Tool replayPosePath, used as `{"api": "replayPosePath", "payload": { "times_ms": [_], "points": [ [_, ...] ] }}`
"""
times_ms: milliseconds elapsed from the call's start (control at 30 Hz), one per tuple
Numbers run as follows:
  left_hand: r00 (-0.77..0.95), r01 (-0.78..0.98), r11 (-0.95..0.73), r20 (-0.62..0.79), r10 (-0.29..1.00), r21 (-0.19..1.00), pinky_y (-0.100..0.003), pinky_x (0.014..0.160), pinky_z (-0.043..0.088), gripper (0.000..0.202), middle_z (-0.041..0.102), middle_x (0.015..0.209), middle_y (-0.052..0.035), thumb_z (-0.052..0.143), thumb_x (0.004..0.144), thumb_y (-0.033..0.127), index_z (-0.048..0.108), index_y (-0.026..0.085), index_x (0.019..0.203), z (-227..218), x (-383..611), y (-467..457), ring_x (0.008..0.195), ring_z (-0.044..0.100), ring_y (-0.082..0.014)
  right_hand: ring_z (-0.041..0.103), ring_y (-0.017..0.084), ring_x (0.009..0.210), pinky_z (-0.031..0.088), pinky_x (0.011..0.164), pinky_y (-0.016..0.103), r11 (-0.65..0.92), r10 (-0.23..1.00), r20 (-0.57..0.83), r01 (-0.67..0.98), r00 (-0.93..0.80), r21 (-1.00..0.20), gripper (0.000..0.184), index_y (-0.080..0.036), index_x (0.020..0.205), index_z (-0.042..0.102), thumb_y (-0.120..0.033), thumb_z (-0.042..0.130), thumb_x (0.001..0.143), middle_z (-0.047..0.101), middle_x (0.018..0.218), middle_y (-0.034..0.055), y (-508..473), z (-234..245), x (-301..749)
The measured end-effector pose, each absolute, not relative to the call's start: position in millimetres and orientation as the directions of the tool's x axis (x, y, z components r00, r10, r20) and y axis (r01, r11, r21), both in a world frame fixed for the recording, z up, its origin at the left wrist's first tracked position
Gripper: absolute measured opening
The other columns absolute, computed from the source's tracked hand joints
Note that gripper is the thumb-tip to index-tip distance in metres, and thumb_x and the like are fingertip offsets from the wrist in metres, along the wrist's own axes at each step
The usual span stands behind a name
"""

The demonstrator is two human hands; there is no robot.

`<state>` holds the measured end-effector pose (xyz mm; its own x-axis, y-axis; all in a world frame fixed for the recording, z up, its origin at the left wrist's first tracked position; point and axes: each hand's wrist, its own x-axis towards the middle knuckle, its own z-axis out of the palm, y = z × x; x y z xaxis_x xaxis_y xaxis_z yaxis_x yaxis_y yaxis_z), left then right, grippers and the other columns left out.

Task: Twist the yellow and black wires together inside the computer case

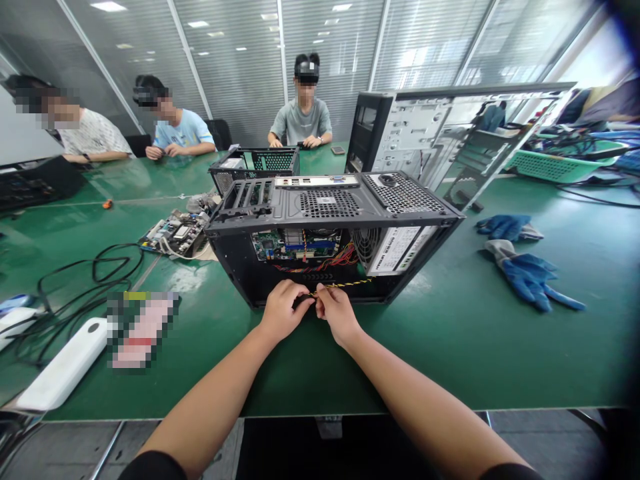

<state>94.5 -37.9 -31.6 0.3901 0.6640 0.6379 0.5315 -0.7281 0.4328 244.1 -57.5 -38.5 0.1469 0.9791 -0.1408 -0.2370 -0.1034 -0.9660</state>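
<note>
A black open computer case (330, 207) lies on its side on the green table (450, 353) in front of me, with a motherboard (295, 243), red wires and a power supply (395, 250) showing inside. My left hand (283, 310) and my right hand (336, 310) meet at the case's front lower edge. Both are closed in a pinch on a yellow-and-black twisted cable (345, 285) that runs from the case toward the right. What sits at the cable's end between my fingers is hidden.
A loose circuit board (175, 233) and black cables (75, 280) lie left. A white device (65, 367) sits near the front left edge. Blue gloves (525, 273) lie right. A second open case (450, 133), a black cage (260, 163) and a green basket (555, 163) stand behind. Three people sit across.
</note>
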Motion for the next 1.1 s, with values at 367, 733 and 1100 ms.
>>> {"api": "replayPosePath", "payload": {
  "times_ms": [367,733,1100],
  "points": [
    [0.410,0.549,-0.656,0.518,0.751,0.518,-0.028,0.065,0.044,0.012,0.062,0.071,-0.0008,0.060,0.094,0.024,0.066,0.019,0.084,-25,96,-42,0.067,0.058,-0.0154,0.044,0.010,0.040,0.036,0.045,0.026,-0.022,0.991,-0.036,-0.102,0.132,-0.995,0.050,-0.021,0.056,0.047,-0.060,0.059,0.086,0.046,0.046,-0.0040,-60,-39,246],
    [0.382,0.564,-0.673,0.572,0.726,0.479,-0.029,0.067,0.046,0.012,0.062,0.077,-0.0026,0.059,0.095,0.028,0.065,0.019,0.090,-29,96,-40,0.072,0.058,-0.0161,0.043,0.010,0.036,0.033,0.039,0.025,-0.097,0.982,-0.117,-0.135,0.149,-0.986,0.050,-0.019,0.063,0.055,-0.066,0.062,0.081,0.046,0.044,-0.0046,-58,-39,246],
    [0.425,0.577,-0.718,0.607,0.671,0.390,-0.029,0.067,0.050,0.013,0.064,0.081,-0.0031,0.065,0.093,0.033,0.065,0.020,0.095,-35,94,-39,0.075,0.061,-0.0170,0.044,0.010,0.036,0.033,0.039,0.025,-0.103,0.968,-0.137,-0.165,0.212,-0.981,0.052,-0.019,0.062,0.055,-0.068,0.063,0.080,0.047,0.044,-0.0042,-58,-43,245]
  ]
}}
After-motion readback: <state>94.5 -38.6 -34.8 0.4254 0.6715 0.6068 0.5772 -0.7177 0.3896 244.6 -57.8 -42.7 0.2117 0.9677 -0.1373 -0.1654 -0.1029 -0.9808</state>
